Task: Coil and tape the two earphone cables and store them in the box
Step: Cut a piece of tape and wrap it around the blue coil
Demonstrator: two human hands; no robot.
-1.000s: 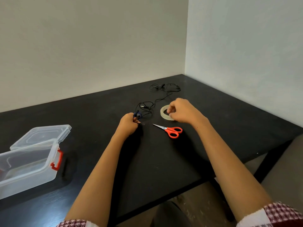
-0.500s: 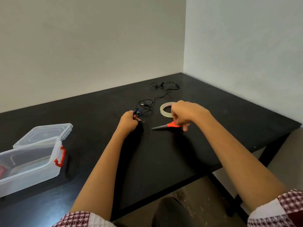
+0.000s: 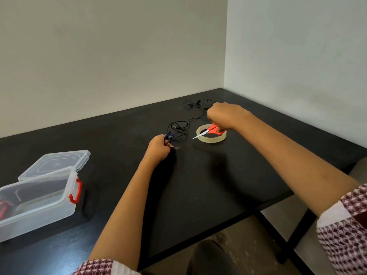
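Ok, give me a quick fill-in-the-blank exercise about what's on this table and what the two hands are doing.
1. The right hand holds the orange ____ over the tape roll.
2. The left hand grips one earphone cable; the other cable lies loose on the black ____.
3. The clear box has a ____ latch, and its lid is open.
Missing words: scissors; table; red.

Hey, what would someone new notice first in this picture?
The orange-handled scissors in the grip of the right hand, over the tape roll at centre, stand out first. Next, the left hand grips a bunched earphone cable beside it; a clear open box with a red latch sits at far left.
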